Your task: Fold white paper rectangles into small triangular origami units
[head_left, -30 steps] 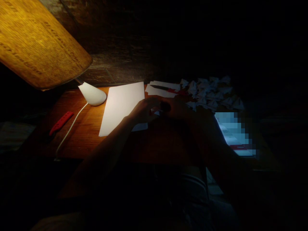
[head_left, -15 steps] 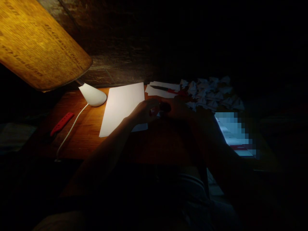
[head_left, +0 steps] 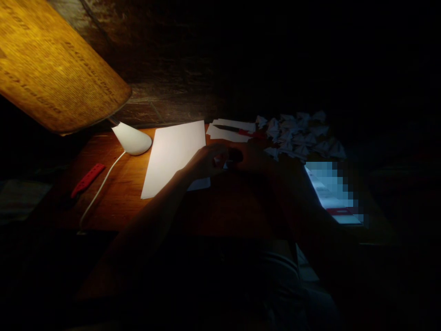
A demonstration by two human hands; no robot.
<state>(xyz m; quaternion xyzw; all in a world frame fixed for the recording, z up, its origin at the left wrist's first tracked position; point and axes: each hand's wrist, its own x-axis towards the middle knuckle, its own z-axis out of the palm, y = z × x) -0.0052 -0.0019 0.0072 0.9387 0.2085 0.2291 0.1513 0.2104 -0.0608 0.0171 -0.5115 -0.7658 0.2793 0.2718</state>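
Note:
Over the wooden table, my left hand [head_left: 212,158] and my right hand [head_left: 253,157] meet with their fingers curled toward each other. Between the fingertips shows a small pale piece of paper [head_left: 225,164], pinched from both sides; deep shadow hides most of it. Under and left of my left hand lies a stack of white paper sheets [head_left: 175,154]. Beyond my hands are cut paper strips [head_left: 229,133] with a dark-bladed, red-handled tool [head_left: 244,132] on top. Several small folded paper pieces [head_left: 292,135] are heaped to the right.
A lamp with a yellow printed shade [head_left: 65,69] and white base [head_left: 132,139] stands at the left, its white cord [head_left: 103,186] crossing the table [head_left: 124,197]. Beside the cord lies a red object with holes [head_left: 87,179]. A lit screen [head_left: 332,197] glows at right.
Both hands stay close together around the small paper, with only slight finger movement. The whole view has shifted a little.

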